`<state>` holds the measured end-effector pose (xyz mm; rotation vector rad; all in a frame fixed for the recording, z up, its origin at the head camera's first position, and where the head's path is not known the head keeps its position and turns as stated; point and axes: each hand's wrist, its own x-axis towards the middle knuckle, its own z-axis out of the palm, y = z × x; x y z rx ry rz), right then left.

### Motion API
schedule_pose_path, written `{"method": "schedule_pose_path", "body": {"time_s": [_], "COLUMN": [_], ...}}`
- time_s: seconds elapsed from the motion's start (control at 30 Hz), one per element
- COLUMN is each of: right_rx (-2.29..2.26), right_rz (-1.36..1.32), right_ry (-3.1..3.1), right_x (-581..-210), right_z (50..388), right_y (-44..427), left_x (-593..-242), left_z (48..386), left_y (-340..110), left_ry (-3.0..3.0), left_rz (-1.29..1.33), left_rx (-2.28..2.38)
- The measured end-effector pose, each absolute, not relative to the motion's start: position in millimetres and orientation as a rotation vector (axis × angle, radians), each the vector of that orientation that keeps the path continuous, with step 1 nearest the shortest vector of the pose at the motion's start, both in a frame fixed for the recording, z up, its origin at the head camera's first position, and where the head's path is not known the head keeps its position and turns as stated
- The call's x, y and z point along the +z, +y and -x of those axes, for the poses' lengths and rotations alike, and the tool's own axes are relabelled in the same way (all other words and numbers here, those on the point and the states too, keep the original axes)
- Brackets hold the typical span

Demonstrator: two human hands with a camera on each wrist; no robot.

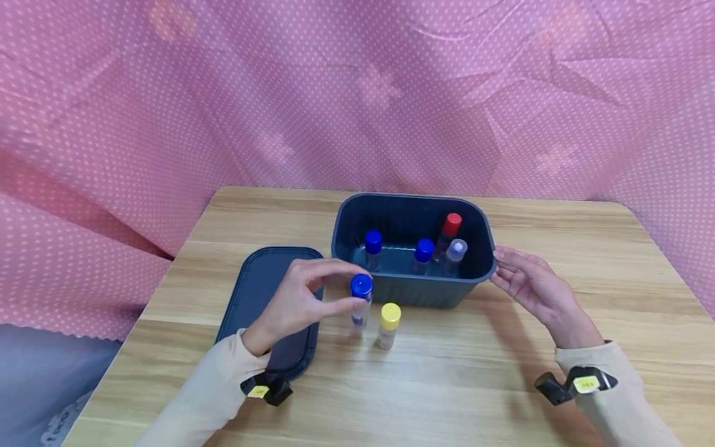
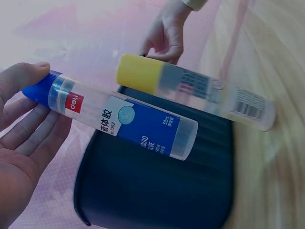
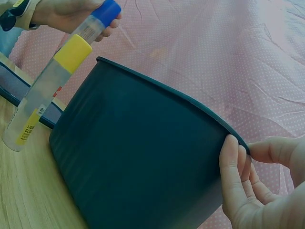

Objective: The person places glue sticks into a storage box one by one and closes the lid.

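My left hand [image 1: 307,295] pinches a blue-capped liquid glue bottle [image 2: 124,119] by its cap end, in front of the bin's left corner. Beside it a yellow-capped liquid glue bottle [image 1: 388,326] stands upright on the table. At the bin's right end, my right hand [image 1: 530,282] grips the rim of the dark blue plastic bin [image 1: 413,290] between thumb and fingers. Inside the bin stand two blue-capped bottles [image 1: 373,241], a red-capped bottle [image 1: 451,225] and a bottle with a clear cap [image 1: 456,250]; their lower parts are partly hidden by the front wall.
A dark blue lid [image 1: 254,295] lies flat on the wooden table [image 1: 447,385], left of the bin and partly under my left hand and wrist. Behind the table hangs a pink dotted curtain [image 1: 357,99].
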<state>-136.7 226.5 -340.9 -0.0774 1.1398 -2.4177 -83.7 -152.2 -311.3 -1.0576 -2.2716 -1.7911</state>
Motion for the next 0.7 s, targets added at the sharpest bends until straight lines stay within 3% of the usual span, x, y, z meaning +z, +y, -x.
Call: {"method": "schedule_pose_path", "body": {"time_s": [0.7], "right_rx": [-2.426], "right_rz": [0.074], "right_ry": [1.119], "right_x": [-340.7], "right_z": [137.7], "right_y": [227.2], "left_x": [-263.4], "left_z": [99.7], "left_y": [-136.5], "left_ry": [-2.218], "left_rz": [1.136], "left_rx": [-1.717]}}
